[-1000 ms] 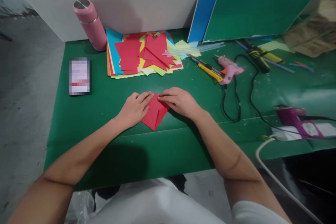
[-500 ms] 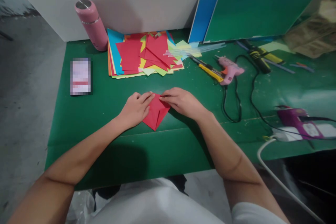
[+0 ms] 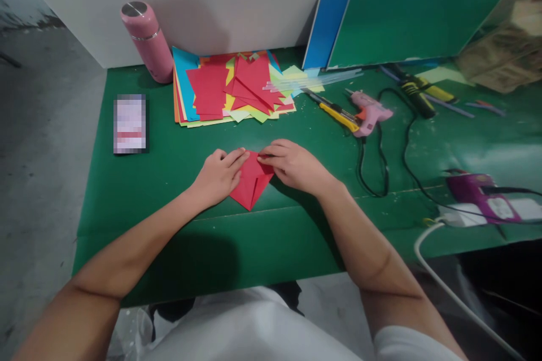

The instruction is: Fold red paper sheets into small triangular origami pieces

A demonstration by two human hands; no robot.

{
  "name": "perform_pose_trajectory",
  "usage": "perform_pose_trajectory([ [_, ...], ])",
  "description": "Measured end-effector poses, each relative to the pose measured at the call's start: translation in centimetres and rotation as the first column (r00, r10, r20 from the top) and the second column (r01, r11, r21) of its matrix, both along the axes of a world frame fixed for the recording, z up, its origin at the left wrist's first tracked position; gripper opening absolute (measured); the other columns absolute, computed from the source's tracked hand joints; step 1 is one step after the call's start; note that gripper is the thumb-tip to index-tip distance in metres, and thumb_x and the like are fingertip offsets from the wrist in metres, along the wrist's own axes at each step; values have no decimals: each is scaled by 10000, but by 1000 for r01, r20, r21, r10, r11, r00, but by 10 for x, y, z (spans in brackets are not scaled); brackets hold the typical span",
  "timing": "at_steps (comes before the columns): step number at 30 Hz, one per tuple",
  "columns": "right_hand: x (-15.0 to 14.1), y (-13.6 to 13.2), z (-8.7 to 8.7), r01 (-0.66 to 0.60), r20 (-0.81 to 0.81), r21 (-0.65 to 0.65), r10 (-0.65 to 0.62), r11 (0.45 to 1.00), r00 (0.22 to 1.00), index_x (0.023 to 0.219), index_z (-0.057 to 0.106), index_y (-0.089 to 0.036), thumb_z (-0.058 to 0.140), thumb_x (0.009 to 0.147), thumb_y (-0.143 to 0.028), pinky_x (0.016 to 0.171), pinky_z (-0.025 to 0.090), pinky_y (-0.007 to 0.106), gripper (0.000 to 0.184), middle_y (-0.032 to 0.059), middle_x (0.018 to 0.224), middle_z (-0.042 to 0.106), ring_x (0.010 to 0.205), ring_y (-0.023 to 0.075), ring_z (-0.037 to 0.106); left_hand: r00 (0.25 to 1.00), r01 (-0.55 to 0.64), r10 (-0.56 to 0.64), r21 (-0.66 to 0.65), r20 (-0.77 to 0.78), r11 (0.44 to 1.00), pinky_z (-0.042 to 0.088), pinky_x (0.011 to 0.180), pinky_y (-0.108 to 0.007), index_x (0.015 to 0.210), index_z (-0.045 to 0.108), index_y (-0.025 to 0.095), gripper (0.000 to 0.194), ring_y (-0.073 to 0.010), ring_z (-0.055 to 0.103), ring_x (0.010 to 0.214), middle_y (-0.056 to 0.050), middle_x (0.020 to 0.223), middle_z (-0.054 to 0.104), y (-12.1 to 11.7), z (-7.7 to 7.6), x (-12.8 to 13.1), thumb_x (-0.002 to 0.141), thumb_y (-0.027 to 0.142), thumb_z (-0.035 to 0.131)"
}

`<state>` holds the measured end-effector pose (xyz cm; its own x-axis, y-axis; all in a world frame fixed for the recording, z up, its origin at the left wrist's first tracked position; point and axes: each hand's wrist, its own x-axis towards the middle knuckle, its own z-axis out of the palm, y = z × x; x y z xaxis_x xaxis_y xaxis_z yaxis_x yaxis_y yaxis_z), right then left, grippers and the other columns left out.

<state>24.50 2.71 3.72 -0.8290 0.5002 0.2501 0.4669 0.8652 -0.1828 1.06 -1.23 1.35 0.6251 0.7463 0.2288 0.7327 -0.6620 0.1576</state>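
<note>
A small sheet of red paper, folded into a kite shape with a point toward me, lies on the green table. My left hand holds down its left side, fingers over the upper left edge and thumb lower on the sheet. At the upper right corner, my right hand has its fingers closed together on a folded flap. The fingers partly cover both sides of the paper. A crease with a raised edge runs from its middle down to the lower point.
Behind my hands lies a stack of coloured paper with clear glue sticks. A pink bottle and a blurred-out card-like object are left. To the right are a utility knife, pink glue gun, cables and power strip.
My right hand has shifted very slightly on the flap. The left hand and the red paper stay in place.
</note>
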Motion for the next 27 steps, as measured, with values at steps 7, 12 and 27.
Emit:
perform_pose_trajectory([
  [7,-13,-2,-10,137,110,47,-141,989,984,1218,645,-86,378,895,-32,843,466,384,423,149,1014,665,888,234,555,996,-87,86,-53,-23,995,423,813,-376,1379,514,104,454,-228,500,899,-122,1391,545,-3,3,3,951,199,395],
  [12,-16,-1,-14,159,142,54,-165,986,976,1244,638,-96,380,943,-84,750,429,349,396,130,941,650,795,215,501,993,-103,100,-52,-56,993,423,802,-372,1390,505,114,467,-234,480,899,-110,1399,529,-4,5,3,945,202,396],
  [27,1,-7,0,338,-178,-53,-342,940,923,1039,649,-191,422,929,-181,782,454,398,252,107,972,682,881,250,571,996,-85,85,-30,1,996,439,827,-401,1353,555,154,449,-229,492,861,-133,1372,543,-3,1,2,926,199,424],
])
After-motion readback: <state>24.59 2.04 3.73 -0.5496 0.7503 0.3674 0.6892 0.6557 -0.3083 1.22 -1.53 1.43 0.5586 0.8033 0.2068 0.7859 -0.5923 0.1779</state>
